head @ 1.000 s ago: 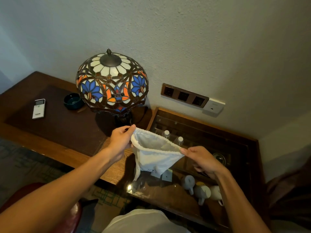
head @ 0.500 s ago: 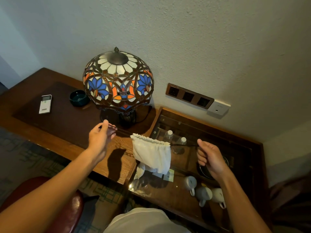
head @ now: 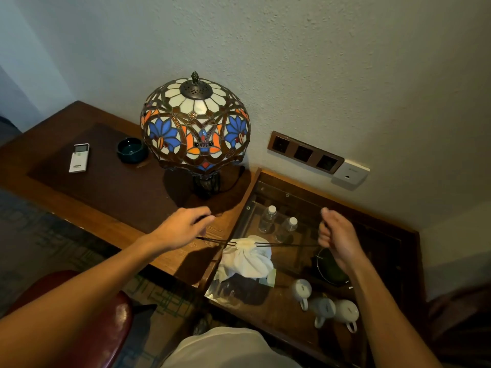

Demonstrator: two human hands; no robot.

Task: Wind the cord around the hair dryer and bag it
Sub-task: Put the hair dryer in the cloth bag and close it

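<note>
A white drawstring bag (head: pixel 248 258) hangs between my hands, its mouth gathered tight. Two dark drawstrings (head: pixel 292 245) run out sideways from the mouth. My left hand (head: pixel 183 228) holds the left string end over the wooden desk. My right hand (head: pixel 336 235) is closed in a fist on the right string end, above the glass-topped cabinet. The hair dryer and its cord are hidden; whatever fills the bag cannot be seen.
A stained-glass lamp (head: pixel 195 126) stands on the desk (head: pixel 106 192) with a remote (head: pixel 79 158) and an ashtray (head: pixel 132 153). Under the glass top (head: pixel 292 309) are two water bottles (head: pixel 267 218) and white cups (head: pixel 322 306). A red chair (head: pixel 87 328) is at lower left.
My hands moved apart, pulling the drawstrings outward. The bag's mouth went from wide open to gathered shut, and the bag dropped lower.
</note>
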